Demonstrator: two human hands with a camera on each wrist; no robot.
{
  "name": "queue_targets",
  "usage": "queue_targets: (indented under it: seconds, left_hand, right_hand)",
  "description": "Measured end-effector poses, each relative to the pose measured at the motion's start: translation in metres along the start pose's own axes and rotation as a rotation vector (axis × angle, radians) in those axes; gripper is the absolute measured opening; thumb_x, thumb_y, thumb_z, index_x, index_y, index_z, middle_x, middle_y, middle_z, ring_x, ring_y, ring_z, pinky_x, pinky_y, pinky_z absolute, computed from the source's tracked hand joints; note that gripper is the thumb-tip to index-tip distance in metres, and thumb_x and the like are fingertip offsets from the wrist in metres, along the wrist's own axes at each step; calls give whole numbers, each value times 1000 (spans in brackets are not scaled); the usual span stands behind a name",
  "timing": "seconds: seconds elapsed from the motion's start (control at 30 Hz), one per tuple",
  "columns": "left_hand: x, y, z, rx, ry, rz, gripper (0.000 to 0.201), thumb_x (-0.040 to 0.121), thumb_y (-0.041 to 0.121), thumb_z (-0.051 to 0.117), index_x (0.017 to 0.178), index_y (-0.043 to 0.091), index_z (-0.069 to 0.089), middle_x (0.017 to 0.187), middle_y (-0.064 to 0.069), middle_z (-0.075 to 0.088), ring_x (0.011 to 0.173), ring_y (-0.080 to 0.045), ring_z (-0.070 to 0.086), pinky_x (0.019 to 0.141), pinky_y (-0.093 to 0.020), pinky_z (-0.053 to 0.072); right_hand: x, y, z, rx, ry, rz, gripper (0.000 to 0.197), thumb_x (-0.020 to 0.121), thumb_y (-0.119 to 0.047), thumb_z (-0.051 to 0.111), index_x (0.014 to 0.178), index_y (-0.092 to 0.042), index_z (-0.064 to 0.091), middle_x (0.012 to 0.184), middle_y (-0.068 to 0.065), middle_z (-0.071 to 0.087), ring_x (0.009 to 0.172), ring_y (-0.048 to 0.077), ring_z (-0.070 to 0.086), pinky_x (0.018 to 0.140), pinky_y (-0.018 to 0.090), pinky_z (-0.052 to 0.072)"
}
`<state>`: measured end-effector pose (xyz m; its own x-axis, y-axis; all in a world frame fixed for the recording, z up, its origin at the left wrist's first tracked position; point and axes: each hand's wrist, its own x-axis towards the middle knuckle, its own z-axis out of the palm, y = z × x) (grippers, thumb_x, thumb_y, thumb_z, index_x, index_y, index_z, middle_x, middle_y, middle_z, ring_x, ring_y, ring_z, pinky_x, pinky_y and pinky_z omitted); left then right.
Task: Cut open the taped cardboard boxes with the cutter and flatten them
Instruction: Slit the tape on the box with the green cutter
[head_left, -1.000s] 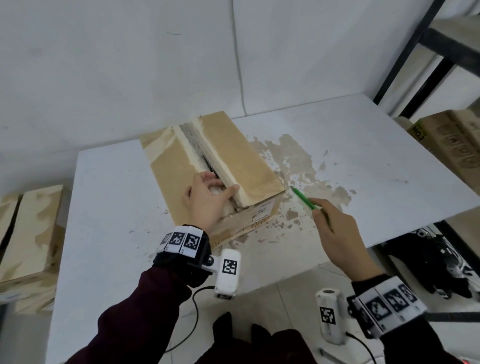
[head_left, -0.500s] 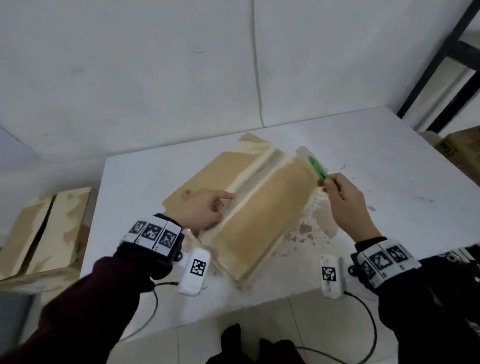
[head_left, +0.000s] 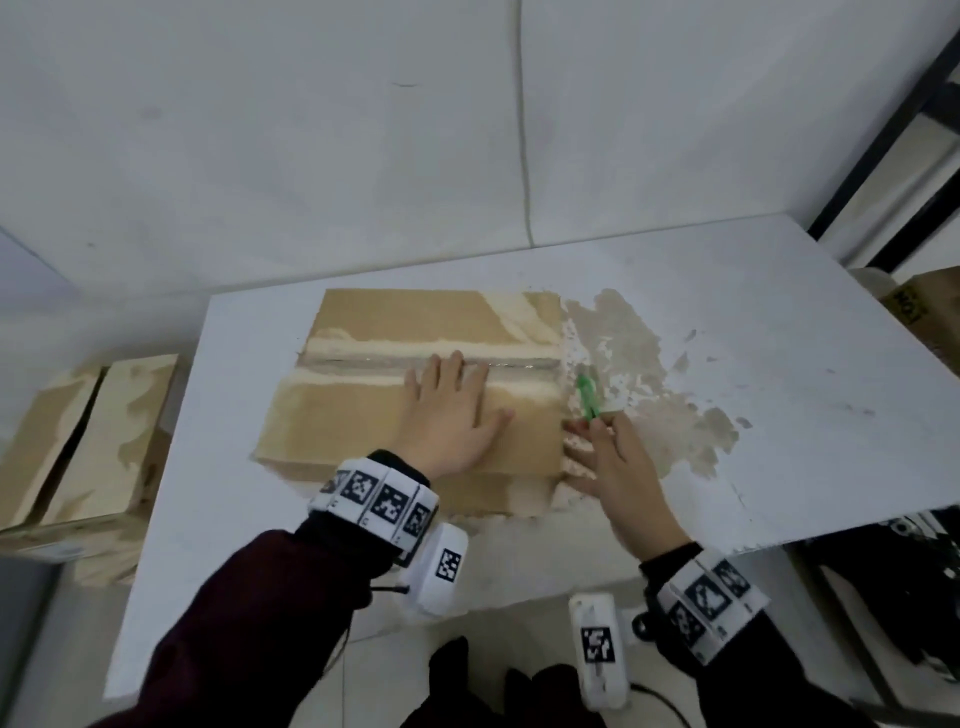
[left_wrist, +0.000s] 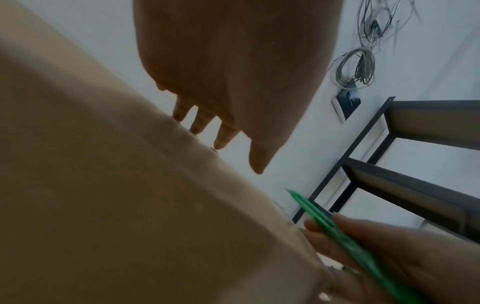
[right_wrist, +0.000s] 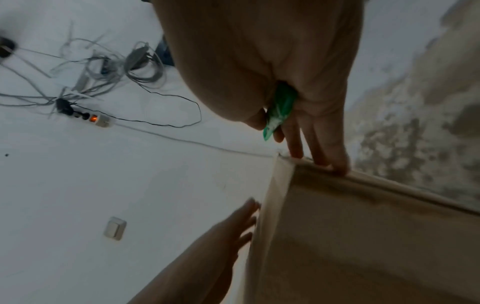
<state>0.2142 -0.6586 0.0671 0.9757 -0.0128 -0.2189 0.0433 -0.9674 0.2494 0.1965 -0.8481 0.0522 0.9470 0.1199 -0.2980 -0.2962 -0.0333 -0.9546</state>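
Cardboard box (head_left: 415, 400) looks light, stiff-ish: pinned flat-palmed by left hand (head_left: 449, 415), right hand (head_left: 613, 467) pinching green cutter (head_left: 587, 397) at 3 o'clock edge; best gripped there.

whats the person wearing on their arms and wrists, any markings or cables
Both arms wear dark maroon sleeves with black cuffs. Each wrist carries a white band printed with black square marker codes, the right one too. A white camera pod bearing one such code hangs below each wrist, with a thin black cable trailing off. Both hands are bare.

No legible text on anything (box (head_left: 919, 306) print unreadable).
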Motion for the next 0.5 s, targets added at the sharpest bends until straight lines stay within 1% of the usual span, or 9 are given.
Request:
queue_targets:
  seconds: [0.07, 0.1, 0.17, 0.23, 0.3, 0.37, 0.4, 0.43, 0.5]
  left_hand:
    - [0, 5, 11, -23, 89, -32, 68, 96, 58, 28, 150, 19, 19, 159, -11, 10, 146, -34, 1, 117, -51, -4]
    - [-1, 5, 16, -21, 150, -31, 66, 96, 57, 28, 149, 18, 23, 158, -9, 16, 147, -32, 4, 117, -50, -3]
    - [-3, -1, 26, 3, 262, 25, 63, 95, 57, 26, 145, 20, 34, 153, -7, 30, 145, -28, 16, 117, -49, 1]
    - [-5, -9, 32, -19, 344, 97, 64, 90, 57, 25, 138, 19, 46, 144, -7, 43, 139, -29, 29, 117, -50, 12]
    - [-3, -11, 33, -60, 409, 136, 59, 87, 52, 32, 125, 15, 57, 128, -8, 55, 125, -30, 43, 111, -51, 25]
    - [1, -10, 33, -66, 469, 154, 49, 85, 46, 38, 112, 13, 62, 111, -6, 58, 109, -28, 50, 103, -49, 33]
    - [3, -9, 33, -61, 487, 157, 45, 85, 45, 40, 107, 13, 62, 106, -5, 58, 103, -27, 50, 101, -47, 35]
    - [6, -9, 33, -54, 498, 155, 40, 85, 44, 41, 103, 14, 61, 102, -3, 57, 100, -25, 49, 100, -46, 35]
    - [10, -9, 35, -46, 511, 146, 32, 85, 42, 42, 97, 16, 57, 97, 0, 54, 95, -22, 47, 99, -44, 34]
  right_hand:
    - [-10, 6, 7, 65, -97, 45, 23, 103, -25, 31, 115, -12, 45, 113, -4, 62, 99, 13, 66, 68, 33, 59]
    - [-11, 9, 8, 28, -115, 41, 23, 102, -24, 32, 116, -12, 46, 111, -3, 63, 94, 12, 67, 65, 34, 59]
    - [-8, 13, 3, -130, -90, -14, 21, 102, -21, 36, 111, -12, 52, 99, 2, 64, 75, 14, 66, 53, 27, 53]
    - [6, 14, -9, -377, -33, -122, 18, 100, -20, 41, 104, -15, 58, 84, 4, 60, 61, 14, 54, 49, 19, 42]
    - [22, 10, -20, -490, -4, -221, 16, 98, -19, 45, 105, -24, 59, 74, 2, 59, 56, 13, 47, 49, 21, 39]
    - [34, 3, -28, -548, -34, -289, 26, 97, -16, 46, 114, -33, 57, 71, 4, 60, 55, 21, 50, 49, 29, 43]
    - [38, -1, -30, -595, -52, -322, 28, 97, -16, 47, 116, -34, 58, 71, 7, 61, 57, 27, 52, 51, 36, 45]
    - [42, -4, -32, -649, -72, -355, 29, 97, -16, 48, 116, -34, 60, 71, 8, 62, 58, 30, 53, 51, 39, 44]
    - [49, -10, -38, -761, -111, -417, 29, 96, -17, 49, 116, -33, 63, 71, 4, 65, 51, 22, 50, 47, 33, 39]
